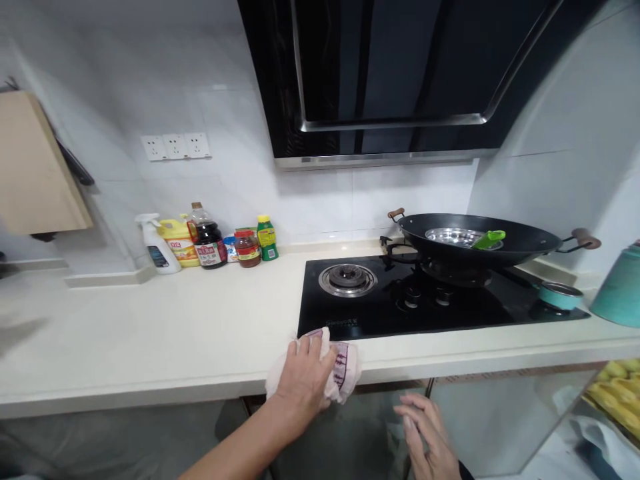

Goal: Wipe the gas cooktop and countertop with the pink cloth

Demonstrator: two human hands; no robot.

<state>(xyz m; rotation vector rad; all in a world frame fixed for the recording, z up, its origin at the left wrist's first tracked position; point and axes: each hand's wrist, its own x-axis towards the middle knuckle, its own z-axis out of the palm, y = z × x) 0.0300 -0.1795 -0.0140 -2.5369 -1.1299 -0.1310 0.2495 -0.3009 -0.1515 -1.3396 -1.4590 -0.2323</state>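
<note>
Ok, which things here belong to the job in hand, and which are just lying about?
Seemingly part of the job:
cloth, under the left hand
countertop, its front edge beneath the cloth
cooktop, its near left corner beside the cloth

Just lying about:
wok
spray bottle
dark sauce bottle
red-lidded jar
turquoise container

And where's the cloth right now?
In the head view, the cloth is under the left hand, at the front edge of the counter, by the near left corner of the cooktop.
</note>
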